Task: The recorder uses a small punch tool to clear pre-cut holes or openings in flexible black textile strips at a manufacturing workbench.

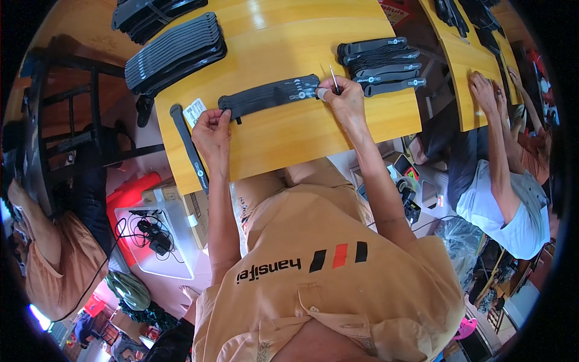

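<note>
A small pile of flat black straps (265, 98) with white print lies crosswise on the yellow wooden table (289, 136) in front of me. At its left end my left hand (212, 131) is closed, thumb and finger pinching the strap edge. My right hand (345, 104) is closed at the other end, its fingertips by the straps. From that hand a slim, pointed metal tool (333, 77) sticks up; its exact kind is hard to make out. One right finger has a pale wrap (322, 93). Beside my left hand lies a single black strap (189, 148), running over the table's near left edge.
A tall stack of black straps (175, 51) stands at the back left, with another bundle (154, 15) behind it. More straps (380, 63) are piled at the right. A white label sheet (194, 111) lies at left. Co-workers sit on both sides; one hand (482, 90) rests on the right table.
</note>
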`<control>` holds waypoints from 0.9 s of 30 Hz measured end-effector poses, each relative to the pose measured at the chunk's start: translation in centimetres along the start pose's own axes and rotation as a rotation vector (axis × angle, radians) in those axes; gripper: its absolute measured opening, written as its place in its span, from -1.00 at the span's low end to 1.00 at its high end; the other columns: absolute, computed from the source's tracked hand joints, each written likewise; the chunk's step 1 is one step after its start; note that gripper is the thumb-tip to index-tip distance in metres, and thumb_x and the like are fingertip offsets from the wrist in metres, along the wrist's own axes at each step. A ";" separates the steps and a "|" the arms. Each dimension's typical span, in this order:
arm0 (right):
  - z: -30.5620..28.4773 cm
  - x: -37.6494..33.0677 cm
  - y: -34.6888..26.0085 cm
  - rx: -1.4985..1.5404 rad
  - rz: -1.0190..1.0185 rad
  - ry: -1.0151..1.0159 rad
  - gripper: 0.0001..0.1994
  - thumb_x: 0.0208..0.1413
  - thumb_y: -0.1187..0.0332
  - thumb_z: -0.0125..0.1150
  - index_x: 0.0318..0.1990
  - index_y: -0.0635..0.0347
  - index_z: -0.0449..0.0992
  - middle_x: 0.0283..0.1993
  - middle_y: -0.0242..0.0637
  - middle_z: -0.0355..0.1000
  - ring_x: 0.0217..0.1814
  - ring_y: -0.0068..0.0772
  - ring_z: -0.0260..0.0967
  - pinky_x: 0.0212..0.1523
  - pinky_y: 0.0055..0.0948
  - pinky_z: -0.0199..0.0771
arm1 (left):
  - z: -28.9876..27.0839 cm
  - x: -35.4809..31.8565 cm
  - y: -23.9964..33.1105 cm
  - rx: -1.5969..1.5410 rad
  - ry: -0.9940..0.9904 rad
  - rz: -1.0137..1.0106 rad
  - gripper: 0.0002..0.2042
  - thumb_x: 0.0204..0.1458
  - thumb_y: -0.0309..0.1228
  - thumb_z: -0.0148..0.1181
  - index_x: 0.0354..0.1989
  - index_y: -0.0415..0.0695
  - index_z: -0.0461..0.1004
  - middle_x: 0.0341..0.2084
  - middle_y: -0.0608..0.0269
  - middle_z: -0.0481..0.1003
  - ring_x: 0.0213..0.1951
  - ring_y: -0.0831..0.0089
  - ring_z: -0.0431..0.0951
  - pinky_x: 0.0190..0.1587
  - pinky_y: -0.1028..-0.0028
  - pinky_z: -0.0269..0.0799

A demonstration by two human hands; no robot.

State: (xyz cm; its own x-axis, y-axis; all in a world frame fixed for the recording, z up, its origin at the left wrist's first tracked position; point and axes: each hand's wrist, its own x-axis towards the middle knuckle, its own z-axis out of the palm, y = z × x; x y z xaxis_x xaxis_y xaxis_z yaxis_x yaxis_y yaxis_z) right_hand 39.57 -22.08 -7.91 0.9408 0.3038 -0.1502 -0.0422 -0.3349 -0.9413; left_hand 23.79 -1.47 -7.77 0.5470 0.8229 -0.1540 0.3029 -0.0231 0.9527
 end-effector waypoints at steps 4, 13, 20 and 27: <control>0.0 0.0 0.1 -0.036 -0.013 0.026 -0.95 -0.21 0.53 0.27 -0.51 0.28 0.53 -0.66 -0.50 0.32 -0.63 -0.73 0.15 -0.60 -0.66 0.16 | 0.0 -0.1 0.3 0.000 0.006 0.016 -0.90 -0.10 -0.52 0.24 -0.47 -0.28 0.46 -0.69 0.34 0.41 -0.71 0.68 0.30 -0.68 0.68 0.19; 0.0 0.0 0.1 -0.039 -0.015 0.023 -0.95 -0.21 0.53 0.26 -0.52 0.26 0.53 -0.67 -0.52 0.31 -0.64 -0.74 0.14 -0.61 -0.66 0.15 | 0.0 0.0 0.0 0.014 -0.017 0.043 -0.88 -0.08 -0.49 0.24 -0.43 -0.27 0.44 -0.65 0.34 0.41 -0.69 0.68 0.31 -0.67 0.69 0.18; -0.1 0.1 0.1 -0.061 -0.030 0.024 -0.93 -0.23 0.49 0.28 -0.52 0.27 0.53 -0.70 -0.46 0.33 -0.65 -0.71 0.18 -0.61 -0.61 0.20 | 0.0 -0.2 0.6 0.070 0.003 0.018 -0.88 -0.08 -0.50 0.24 -0.45 -0.27 0.43 -0.66 0.33 0.41 -0.70 0.67 0.31 -0.67 0.68 0.19; -0.2 0.1 0.2 -0.053 -0.018 0.030 -0.92 -0.22 0.47 0.27 -0.53 0.28 0.53 -0.70 -0.46 0.33 -0.65 -0.70 0.18 -0.61 -0.60 0.19 | 0.2 -0.4 1.0 0.099 0.017 0.034 -0.87 -0.09 -0.50 0.24 -0.48 -0.27 0.42 -0.68 0.32 0.40 -0.70 0.67 0.31 -0.68 0.66 0.20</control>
State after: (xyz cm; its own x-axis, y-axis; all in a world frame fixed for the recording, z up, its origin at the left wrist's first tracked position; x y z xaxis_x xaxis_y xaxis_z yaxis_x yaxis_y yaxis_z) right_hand 39.70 -22.24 -8.02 0.9511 0.2833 -0.1232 -0.0078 -0.3766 -0.9263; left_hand 24.05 -1.93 -6.86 0.5451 0.8302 -0.1165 0.3607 -0.1069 0.9266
